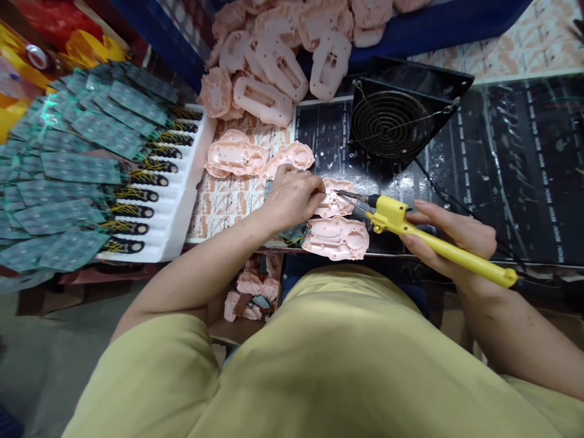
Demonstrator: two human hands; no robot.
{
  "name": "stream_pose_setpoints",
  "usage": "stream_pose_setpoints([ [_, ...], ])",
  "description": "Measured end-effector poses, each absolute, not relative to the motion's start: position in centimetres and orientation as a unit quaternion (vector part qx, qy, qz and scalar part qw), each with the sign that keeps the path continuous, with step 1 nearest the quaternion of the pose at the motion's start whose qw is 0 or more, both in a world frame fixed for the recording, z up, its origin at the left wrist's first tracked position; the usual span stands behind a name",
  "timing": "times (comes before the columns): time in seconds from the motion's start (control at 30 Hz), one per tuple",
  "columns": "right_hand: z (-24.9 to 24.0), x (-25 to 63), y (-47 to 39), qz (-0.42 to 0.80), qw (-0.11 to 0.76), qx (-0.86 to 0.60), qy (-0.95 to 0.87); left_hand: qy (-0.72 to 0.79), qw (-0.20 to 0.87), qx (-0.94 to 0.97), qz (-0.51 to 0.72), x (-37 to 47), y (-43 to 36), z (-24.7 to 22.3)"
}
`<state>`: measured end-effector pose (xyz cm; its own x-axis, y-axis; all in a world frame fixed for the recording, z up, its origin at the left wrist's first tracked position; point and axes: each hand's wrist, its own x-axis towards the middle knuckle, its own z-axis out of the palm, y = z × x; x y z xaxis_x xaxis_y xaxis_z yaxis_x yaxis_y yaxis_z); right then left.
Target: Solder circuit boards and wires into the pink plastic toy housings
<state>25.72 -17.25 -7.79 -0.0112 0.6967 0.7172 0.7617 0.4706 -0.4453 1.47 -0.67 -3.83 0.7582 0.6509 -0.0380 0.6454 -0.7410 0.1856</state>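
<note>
My right hand (pixel 460 234) is wrapped around a yellow soldering gun (pixel 438 243). The metal tip points left, over a pink plastic shell (pixel 335 207) lying on the bench. At that shell's left edge, my left hand (pixel 296 193) has its fingers drawn together in a pinch; whatever is between them is hidden. Just below lies another pink shell (pixel 337 238) with thin wires inside. Under my left wrist a green circuit board (pixel 292 234) with yellow wires shows in part. Two more pink shell halves, one at the left (pixel 237 155) and one above my hand (pixel 296 155), lie beyond.
A white foam tray (pixel 176 213) with many wired green circuit boards (pixel 82 167) stands at left. A black fan (pixel 392 125) sits behind the work spot. Pink shells (pixel 278 67) are piled at the back in a blue crate (pixel 438 30). Below the bench, a box (pixel 237 331) holds parts.
</note>
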Motion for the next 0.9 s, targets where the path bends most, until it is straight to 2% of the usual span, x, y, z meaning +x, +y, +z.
stream_pose_setpoints([
  [0.23,-7.5,25.7,-16.6,-0.016,0.475,-0.468,-0.745,0.32,0.038,0.947,0.009,1.9,-0.9,-3.4],
  [0.43,-6.4,26.1,-16.0,0.003,0.467,-0.418,-0.779,0.32,0.04,0.947,0.01,2.1,-0.9,-3.2],
  [0.9,-7.6,26.2,-16.6,0.014,0.461,-0.477,-0.748,0.316,0.024,0.948,0.018,2.0,-1.0,-3.3],
])
